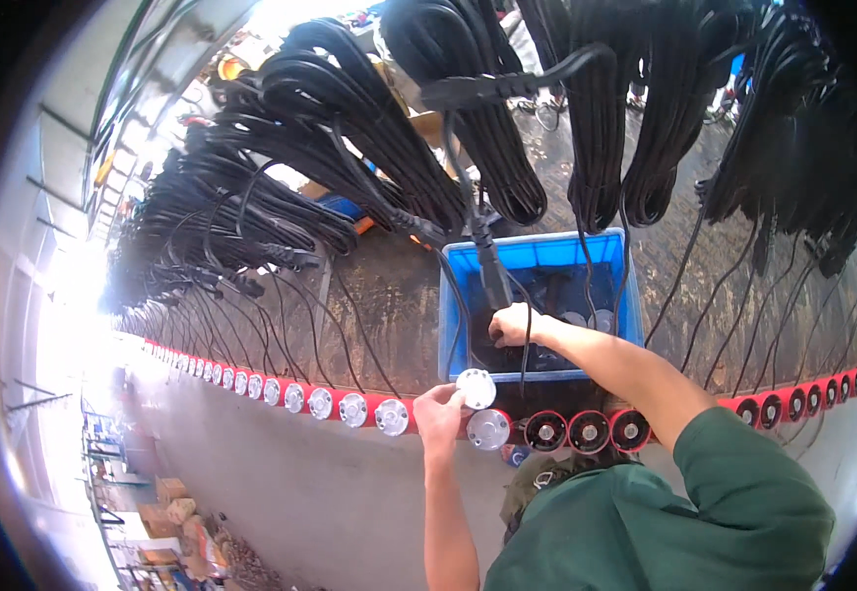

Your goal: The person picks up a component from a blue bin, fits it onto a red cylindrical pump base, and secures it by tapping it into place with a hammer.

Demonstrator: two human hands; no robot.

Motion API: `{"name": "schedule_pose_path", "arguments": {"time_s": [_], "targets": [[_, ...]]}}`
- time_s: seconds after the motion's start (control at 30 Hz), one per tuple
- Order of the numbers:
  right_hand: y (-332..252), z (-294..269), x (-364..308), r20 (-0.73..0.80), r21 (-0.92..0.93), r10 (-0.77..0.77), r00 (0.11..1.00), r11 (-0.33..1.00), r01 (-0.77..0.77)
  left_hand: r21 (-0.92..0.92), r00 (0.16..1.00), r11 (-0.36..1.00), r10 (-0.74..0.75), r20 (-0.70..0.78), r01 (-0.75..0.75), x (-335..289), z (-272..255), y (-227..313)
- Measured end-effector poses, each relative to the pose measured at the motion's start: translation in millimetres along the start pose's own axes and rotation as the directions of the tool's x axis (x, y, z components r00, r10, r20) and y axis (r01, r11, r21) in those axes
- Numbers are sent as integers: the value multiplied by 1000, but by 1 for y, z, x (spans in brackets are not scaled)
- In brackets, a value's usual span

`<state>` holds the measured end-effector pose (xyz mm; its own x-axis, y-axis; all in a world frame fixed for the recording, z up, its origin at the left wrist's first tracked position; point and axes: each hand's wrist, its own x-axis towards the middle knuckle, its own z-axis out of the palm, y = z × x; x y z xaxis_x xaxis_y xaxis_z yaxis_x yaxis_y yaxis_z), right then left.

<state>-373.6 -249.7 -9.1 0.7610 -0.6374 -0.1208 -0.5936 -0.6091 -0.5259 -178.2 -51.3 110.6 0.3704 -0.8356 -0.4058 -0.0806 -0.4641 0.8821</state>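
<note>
My left hand pinches a pale, round, see-through cover just above the row along the table's edge. Right below it, a clear-covered round piece sits in that row. My right hand reaches into a blue plastic bin, its fingers curled downward; what they hold, if anything, is hidden. A black cable connector hangs just above that hand. Dark parts and some clear round pieces lie inside the bin.
Bundled black cables hang across the far side. Thin cords run down to red round housings on the table's edge: clear-faced ones to the left, dark open ones to the right. Cardboard boxes stand on the floor at lower left.
</note>
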Motion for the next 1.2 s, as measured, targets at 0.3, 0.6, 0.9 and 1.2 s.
{"name": "schedule_pose_path", "arguments": {"time_s": [0.3, 0.6, 0.9, 1.2], "targets": [[-6, -8, -5, -123, 55, 75, 990, 996, -69, -506, 970, 862, 86, 228, 43, -19, -30, 9], [-1, -15, -20, -198, 454, 173, 965, 889, -66, -891, 851, 285, 298, 433, 354, -40, -3, 9], [-53, -80, -136, -232, -151, 240, 943, 948, -279, -880, 952, 425, 113, 286, 214, -63, 22, 4], [-159, -126, -204, -346, 658, 149, 926, 743, 126, -508, 903, 857, 287, 320, -92, -108, 50, 32]]}}
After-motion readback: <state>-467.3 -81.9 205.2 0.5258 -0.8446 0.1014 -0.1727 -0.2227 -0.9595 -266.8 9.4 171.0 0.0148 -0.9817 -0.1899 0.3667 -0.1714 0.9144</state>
